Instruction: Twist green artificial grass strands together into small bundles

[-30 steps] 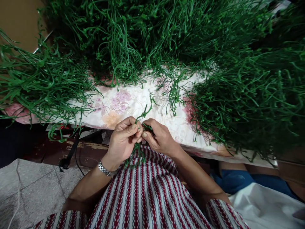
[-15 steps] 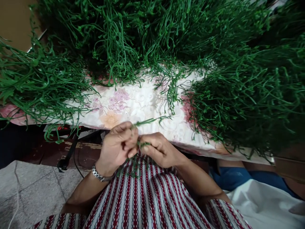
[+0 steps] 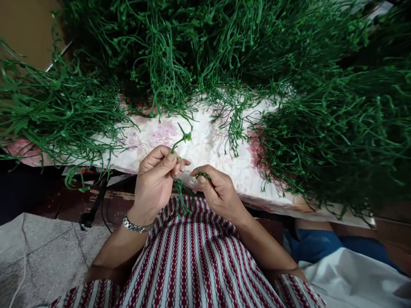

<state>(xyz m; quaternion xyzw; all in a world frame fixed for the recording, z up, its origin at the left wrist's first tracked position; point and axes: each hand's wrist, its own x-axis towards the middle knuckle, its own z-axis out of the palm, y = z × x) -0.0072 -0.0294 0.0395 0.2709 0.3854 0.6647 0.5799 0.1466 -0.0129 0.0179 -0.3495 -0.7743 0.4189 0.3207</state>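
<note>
My left hand (image 3: 157, 182), with a metal watch on its wrist, pinches a thin green stem (image 3: 179, 147) that sticks up past the fingers and trails down toward my lap. My right hand (image 3: 218, 190) is a little apart from it, its thumb and forefinger pinched on a small green piece (image 3: 202, 174). Both hands hover over the near edge of a table covered with a floral cloth (image 3: 167, 137), above my red and white striped lap.
Large heaps of green stems (image 3: 321, 119) cover the back, left and right of the table. Grey tiled floor (image 3: 41, 256) lies at lower left, with a black cable under the table. White and blue fabric (image 3: 346, 265) sits at lower right.
My hands were pressed together on the stem; now they have drawn apart, the left keeping the long stem, now pointing up, and the right holding a small piece.
</note>
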